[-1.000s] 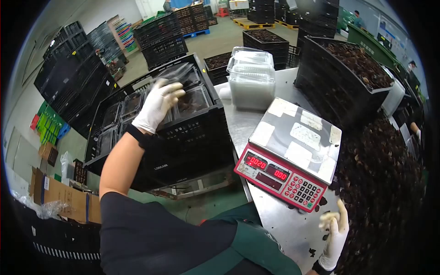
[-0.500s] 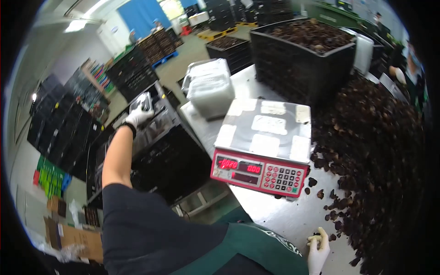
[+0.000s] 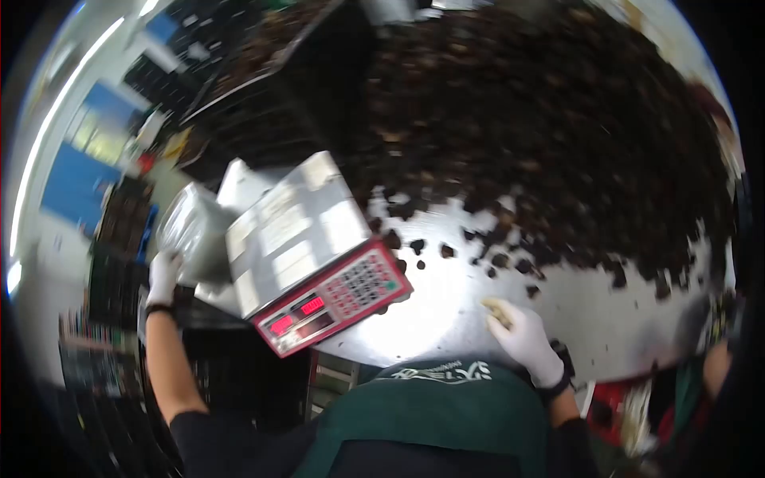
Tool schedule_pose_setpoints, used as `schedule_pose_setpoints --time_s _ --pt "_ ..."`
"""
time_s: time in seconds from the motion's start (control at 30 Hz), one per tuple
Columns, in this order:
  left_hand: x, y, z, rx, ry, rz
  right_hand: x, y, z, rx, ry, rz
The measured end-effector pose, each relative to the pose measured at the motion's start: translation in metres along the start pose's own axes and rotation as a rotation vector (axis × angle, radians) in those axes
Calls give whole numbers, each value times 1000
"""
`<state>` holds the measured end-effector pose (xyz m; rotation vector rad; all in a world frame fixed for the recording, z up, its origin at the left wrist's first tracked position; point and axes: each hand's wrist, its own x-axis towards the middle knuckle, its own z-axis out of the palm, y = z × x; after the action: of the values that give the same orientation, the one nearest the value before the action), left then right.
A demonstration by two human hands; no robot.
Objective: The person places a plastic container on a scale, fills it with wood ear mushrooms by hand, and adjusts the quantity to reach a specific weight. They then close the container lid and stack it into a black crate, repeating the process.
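My white-gloved left hand is at the near-left side of a stack of clear plastic trays. Motion blur hides whether its fingers grip a tray or only touch the stack. Over the bare metal table, my gloved right hand has loosely bent fingers with yellowish tips, and I see nothing held in them. A large heap of dark, dried mushroom-like pieces lies beyond it. Between my hands stands a red-framed digital scale; pale patches mark its metal plate.
A big black crate stands behind the scale at the table's far left. Loose dark pieces are scattered on the metal table. Black crates stand below left. Part of another person shows at the right edge.
My view has swung right, toward the dark heap. My left hand has left the black crate of clear containers and is now by the tray stack. My right hand stays over the table.
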<state>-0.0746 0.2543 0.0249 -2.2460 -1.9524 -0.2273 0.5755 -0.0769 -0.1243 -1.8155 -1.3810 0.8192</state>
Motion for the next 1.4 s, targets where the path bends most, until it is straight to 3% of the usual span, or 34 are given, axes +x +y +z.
schedule_pose_setpoints --time_s 0.03,0.07,0.1,0.17,0.23,0.37,0.43,0.6,0.77,0.83,0.97,1.0,1.1,1.2,1.3,1.4 --pt "5 2 -10 -225 -68 -141 -1 -4 -1 33 9 9" --pt "9 16 -27 -96 -90 -196 -1 -6 0 15 41 -26" --pt "14 -7 -23 -42 122 -110 -1 -8 0 -15 22 -11" --pt "21 -13 -37 -264 340 -153 2 -7 1 -21 7 -21" --pt "6 52 -56 -319 474 -84 8 0 0 -71 32 -117" --pt "-45 167 -38 -442 339 201 33 -2 -22 -257 308 -296" --pt "-81 234 -33 -346 107 129 44 5 -38 -423 393 -207" --pt "-115 293 17 -350 62 408 62 37 -61 -578 473 21" --pt "-123 318 6 -342 184 416 109 29 -70 -624 418 -152" --pt "-128 322 3 -338 236 441 127 16 -68 -657 304 -94" --pt "-143 319 8 -342 276 466 138 25 -53 -648 256 -175" --pt "-147 315 11 -348 282 449 135 29 -49 -618 347 -272" --pt "-157 306 15 -364 278 389 136 39 -41 -571 418 -236" --pt "-157 305 15 -400 306 390 148 47 -46 -532 537 -348" --pt "-150 294 18 -323 376 427 158 51 -52 -438 565 -319" --pt "-140 292 14 -364 403 384 159 27 -69 -158 521 -110"
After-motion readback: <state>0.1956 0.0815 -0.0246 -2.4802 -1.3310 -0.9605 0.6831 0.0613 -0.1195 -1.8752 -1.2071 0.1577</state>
